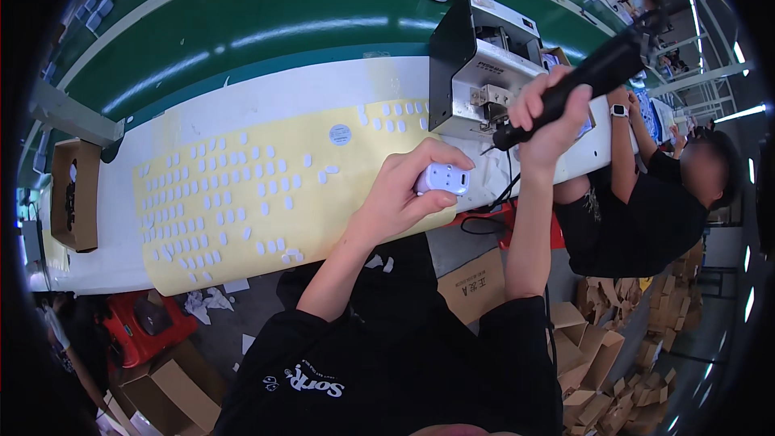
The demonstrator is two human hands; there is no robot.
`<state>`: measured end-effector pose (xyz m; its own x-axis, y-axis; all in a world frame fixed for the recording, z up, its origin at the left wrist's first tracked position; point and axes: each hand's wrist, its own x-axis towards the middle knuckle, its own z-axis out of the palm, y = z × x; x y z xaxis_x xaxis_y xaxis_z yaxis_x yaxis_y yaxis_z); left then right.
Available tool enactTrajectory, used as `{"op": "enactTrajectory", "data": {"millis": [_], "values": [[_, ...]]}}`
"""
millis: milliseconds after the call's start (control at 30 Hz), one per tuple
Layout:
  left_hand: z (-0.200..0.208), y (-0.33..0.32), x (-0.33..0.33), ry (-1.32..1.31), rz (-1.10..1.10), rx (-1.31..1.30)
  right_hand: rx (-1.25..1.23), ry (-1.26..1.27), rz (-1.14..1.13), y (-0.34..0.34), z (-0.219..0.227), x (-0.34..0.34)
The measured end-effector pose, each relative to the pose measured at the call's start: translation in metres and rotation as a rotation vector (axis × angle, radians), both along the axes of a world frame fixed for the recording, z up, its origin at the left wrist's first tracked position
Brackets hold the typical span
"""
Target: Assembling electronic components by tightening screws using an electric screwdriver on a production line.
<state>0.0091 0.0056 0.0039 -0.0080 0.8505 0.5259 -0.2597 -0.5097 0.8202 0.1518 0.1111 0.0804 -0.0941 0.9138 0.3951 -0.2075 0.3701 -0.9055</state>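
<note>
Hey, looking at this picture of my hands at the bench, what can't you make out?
In the head view:
Underside of the small pale lavender plastic device: turned away and covered by the left hand.
Middle of the black cylindrical handheld tool: partly behind the right hand's fingers; its rear end is blurred.
Surface detail on the small white oval pieces: too small.
Contents of the brown open cardboard box: too dark and small.

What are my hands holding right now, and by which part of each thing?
Your left hand holds the pale device by its sides, between thumb and fingers. Your right hand grips the black driver around its lower body.
</note>
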Motion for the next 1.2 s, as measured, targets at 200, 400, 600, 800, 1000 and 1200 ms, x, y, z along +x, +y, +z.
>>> {"op": "enactTrajectory", "data": {"millis": [200,400,600,800,1000,1200], "values": [[0.001,0.000,0.001,-0.019,0.002,0.009,0.215,0.268,0.538,-0.037,0.075,-0.003],[-0.001,-0.003,-0.001,0.002,-0.013,-0.006,0.395,0.121,0.317,-0.042,0.089,-0.015],[-0.007,-0.002,-0.003,-0.025,-0.009,0.020,0.353,0.076,0.012,0.012,0.026,-0.009],[-0.008,-0.002,-0.001,-0.044,-0.013,0.020,0.266,0.037,-0.085,0.017,0.011,-0.008],[-0.010,-0.004,-0.002,-0.049,-0.030,-0.020,0.210,0.006,-0.067,0.005,0.009,-0.006],[-0.002,-0.004,0.002,-0.057,0.008,0.023,0.280,0.220,0.315,-0.047,0.049,0.003]]}}
